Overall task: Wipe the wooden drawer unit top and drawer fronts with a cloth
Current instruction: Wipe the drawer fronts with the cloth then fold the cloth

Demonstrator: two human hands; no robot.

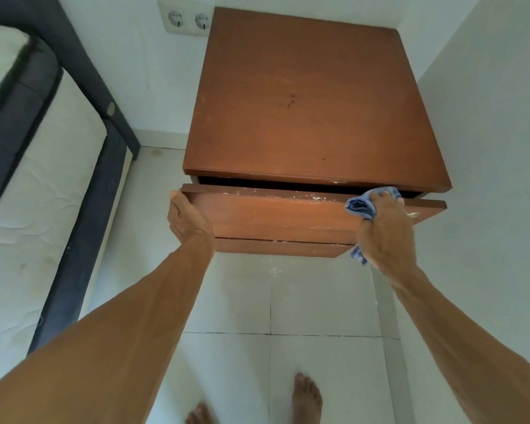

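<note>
Top drawer [273,214] pulled out under unit top [312,102]. Left hand [188,220] grips drawer's left end. Right hand [386,231] clutches cloth [360,206] on right upper edge. Advice: brace drawer, drag cloth leftward along flaky edge.

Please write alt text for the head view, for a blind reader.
A right hand holds a blue cloth against the top edge of the open top drawer of a wooden drawer unit; the left hand grips the drawer's left end.

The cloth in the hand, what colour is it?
Blue. The cloth shows best in the head view, held in the right hand.
</note>
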